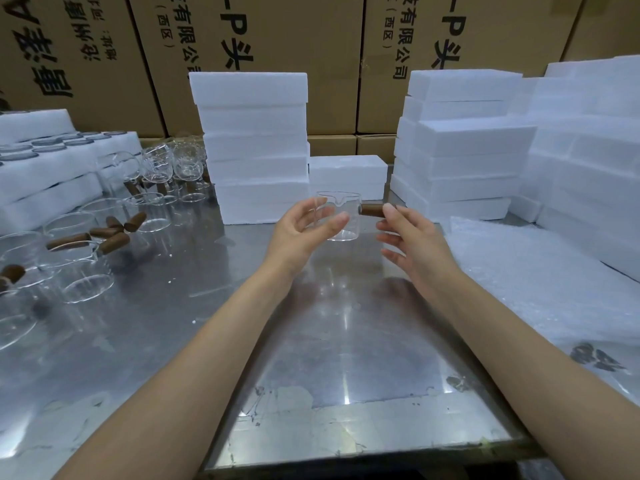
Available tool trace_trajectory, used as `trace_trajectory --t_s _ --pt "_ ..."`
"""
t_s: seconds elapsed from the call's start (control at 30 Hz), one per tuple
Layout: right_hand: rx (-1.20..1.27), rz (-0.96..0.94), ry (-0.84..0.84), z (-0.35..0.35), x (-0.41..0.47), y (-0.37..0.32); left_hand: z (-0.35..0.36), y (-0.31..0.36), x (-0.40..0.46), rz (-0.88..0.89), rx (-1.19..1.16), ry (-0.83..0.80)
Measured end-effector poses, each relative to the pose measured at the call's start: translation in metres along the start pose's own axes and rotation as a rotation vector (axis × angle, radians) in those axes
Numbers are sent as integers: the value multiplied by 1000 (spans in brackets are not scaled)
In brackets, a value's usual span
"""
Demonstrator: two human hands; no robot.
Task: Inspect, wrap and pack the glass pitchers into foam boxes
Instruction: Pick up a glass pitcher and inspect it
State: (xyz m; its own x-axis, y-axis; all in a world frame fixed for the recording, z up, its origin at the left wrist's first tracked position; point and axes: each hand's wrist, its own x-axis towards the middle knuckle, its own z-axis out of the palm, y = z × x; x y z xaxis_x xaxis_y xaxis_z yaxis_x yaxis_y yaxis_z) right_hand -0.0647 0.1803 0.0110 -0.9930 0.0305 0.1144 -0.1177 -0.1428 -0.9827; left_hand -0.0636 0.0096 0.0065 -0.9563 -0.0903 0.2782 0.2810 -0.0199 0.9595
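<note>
item: glass pitcher [341, 218], raised above the steel table [346, 341], spout toward me. my right hand [412, 239] pinches its wooden handle [372, 210]; my left hand [303, 230] cups the glass wall, fingers loosely curved round it. step, as i judge: inspection. next calls for a wrap sheet [540, 289] at right, then a foam box [347, 176] behind.

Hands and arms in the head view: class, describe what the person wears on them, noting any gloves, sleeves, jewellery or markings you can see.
Both arms are bare from the lower edge of the picture to the wrist; no sleeve shows. The left hand and the right hand wear no gloves. No ring, watch, bracelet or marking is visible on either hand or forearm. The fingernails look short and unpainted.
</note>
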Motion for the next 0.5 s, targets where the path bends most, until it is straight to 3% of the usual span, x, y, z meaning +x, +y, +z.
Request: trace_trajectory --t_s 0.3,0.5 --pt "-30 -5 67 -6 2 1 -5 -10 2 -59 93 -202" --pt "-100 82 105 -8 6 2 -5 -20 6 -45 308 -274"
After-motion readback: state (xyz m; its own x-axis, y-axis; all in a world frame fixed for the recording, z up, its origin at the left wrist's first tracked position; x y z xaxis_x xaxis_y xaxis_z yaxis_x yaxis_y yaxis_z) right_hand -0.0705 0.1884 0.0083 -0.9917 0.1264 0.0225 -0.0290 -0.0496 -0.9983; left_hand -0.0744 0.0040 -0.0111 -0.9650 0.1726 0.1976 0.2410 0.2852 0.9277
